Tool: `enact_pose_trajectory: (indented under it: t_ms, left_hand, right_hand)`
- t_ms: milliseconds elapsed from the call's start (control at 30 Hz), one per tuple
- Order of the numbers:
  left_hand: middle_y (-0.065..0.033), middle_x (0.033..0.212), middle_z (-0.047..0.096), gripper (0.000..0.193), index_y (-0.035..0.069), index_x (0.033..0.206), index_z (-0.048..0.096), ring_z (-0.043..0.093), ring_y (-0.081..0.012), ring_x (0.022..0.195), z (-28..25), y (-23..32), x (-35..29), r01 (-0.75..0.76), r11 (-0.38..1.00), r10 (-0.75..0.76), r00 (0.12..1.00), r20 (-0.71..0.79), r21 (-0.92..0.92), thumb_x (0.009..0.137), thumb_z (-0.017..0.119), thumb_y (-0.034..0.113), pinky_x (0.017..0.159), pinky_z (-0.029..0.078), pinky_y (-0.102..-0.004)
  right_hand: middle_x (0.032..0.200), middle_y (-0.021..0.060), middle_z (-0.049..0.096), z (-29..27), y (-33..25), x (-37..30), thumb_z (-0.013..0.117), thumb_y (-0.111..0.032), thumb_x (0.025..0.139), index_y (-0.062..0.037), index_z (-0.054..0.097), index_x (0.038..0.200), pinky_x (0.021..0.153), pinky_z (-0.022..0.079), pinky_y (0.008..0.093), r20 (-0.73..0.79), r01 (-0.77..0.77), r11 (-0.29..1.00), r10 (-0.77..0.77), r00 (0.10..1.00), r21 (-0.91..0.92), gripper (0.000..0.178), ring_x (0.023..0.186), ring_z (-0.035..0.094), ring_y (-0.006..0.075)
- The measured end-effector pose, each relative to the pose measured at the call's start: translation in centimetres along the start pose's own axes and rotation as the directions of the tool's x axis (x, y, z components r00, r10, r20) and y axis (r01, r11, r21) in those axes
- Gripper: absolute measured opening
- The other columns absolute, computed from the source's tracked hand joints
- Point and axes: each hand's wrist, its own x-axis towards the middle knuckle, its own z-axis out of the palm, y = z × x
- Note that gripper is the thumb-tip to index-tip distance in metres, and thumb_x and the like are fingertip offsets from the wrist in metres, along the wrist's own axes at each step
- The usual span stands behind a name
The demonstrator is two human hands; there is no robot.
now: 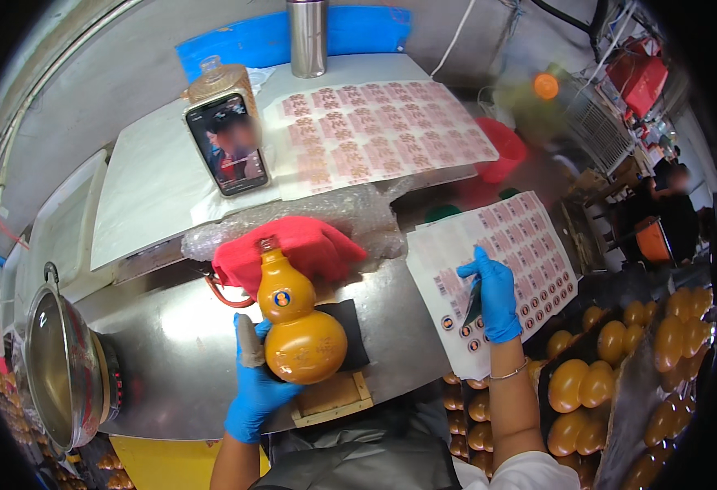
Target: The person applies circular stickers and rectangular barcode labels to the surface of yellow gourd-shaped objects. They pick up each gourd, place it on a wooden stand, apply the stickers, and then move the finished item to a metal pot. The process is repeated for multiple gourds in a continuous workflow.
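Observation:
A glossy amber gourd-shaped bottle (308,347) stands slightly tilted over the metal table, with a round dark-and-orange sticker on its upper bulb. My left hand (258,394), in a blue glove with a greyish cover on one finger, grips the bottle's lower bulb from the left. At the right, my blue-gloved right hand (497,300) is closed round a thin dark pointed tool (473,302), whose exact kind I cannot make out. The tool's tip is over a white sticker sheet (433,260) bearing reddish label prints and rows of round stickers.
Behind the bottle lies a red cloth (326,247). A water-filled metal pan (52,367) is at the left. On the white board (150,171) are a phone (228,145) and another label sheet (383,135). Several amber gourd bottles (579,384) sit at the lower right.

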Motion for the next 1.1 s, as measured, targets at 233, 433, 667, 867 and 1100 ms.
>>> enact_pose_trajectory:
  t_ms: [233,433,667,867,1100]
  left_hand:
    - [-0.0116,0.114,0.053,0.082,0.008,0.127,0.051,0.058,-0.0252,0.099,-3.4,7.0,3.7,-0.319,0.628,0.183,0.947,0.264,0.709,0.072,0.056,0.068,0.108,0.024,-0.046]
    - [-0.0112,0.092,0.057,0.069,0.015,0.111,0.064,0.056,-0.028,0.091,-2.8,9.9,6.7,-0.414,0.342,0.144,0.91,0.388,0.844,0.073,0.049,0.07,0.108,0.016,-0.0549]
    - [-0.0122,0.1,0.06,0.073,0.013,0.132,0.046,0.056,-0.0285,0.097,-3.8,8.6,8.2,-0.329,0.615,0.099,0.934,0.343,0.716,0.074,0.053,0.057,0.109,0.011,-0.0532]
    - [-0.0125,0.126,0.049,0.121,0.006,0.144,0.0,0.045,-0.0246,0.12,-0.8,1.2,0.4,-0.142,0.973,0.141,0.99,0.017,0.184,0.061,0.081,0.041,0.111,0.0,-0.0461]
    - [-0.0128,0.128,0.044,0.123,0.011,0.144,-0.002,0.044,-0.0239,0.119,0.7,2.5,-1.3,-0.202,0.656,0.362,0.93,-0.067,0.727,0.058,0.085,0.024,0.107,0.027,-0.047]
  right_hand:
    - [0.065,0.0069,0.055,-0.8,1.2,-0.8,0.069,-0.023,0.08,0.0002,0.063,0.077,0.054,0.04,0.0276,0.275,0.311,0.83,-0.199,0.941,-0.463,0.024,0.057,0.047,0.0129]
    - [0.064,0.0061,0.054,2.0,1.2,-1.7,0.07,-0.022,0.079,-0.0009,0.064,0.073,0.053,0.038,0.0269,0.247,0.321,0.861,-0.237,0.94,-0.394,0.023,0.056,0.045,0.0131]
    - [0.064,0.0075,0.053,-0.4,0.4,-1.6,0.066,-0.018,0.083,0.0,0.061,0.072,0.052,0.037,0.0274,0.2,0.346,0.848,-0.288,0.937,-0.4,0.022,0.055,0.044,0.0137]
    - [0.065,0.009,0.053,-4.1,2.0,-1.9,0.066,-0.019,0.082,-0.0009,0.06,0.073,0.054,0.039,0.0302,0.109,0.292,0.784,-0.279,0.954,-0.548,0.021,0.056,0.046,0.0174]
    - [0.08,0.0101,0.061,-4.3,0.5,-3.0,0.064,-0.012,0.078,-0.0075,0.066,0.092,0.061,0.048,0.0318,0.208,0.385,0.613,-0.342,0.916,-0.69,0.015,0.066,0.059,0.0253]
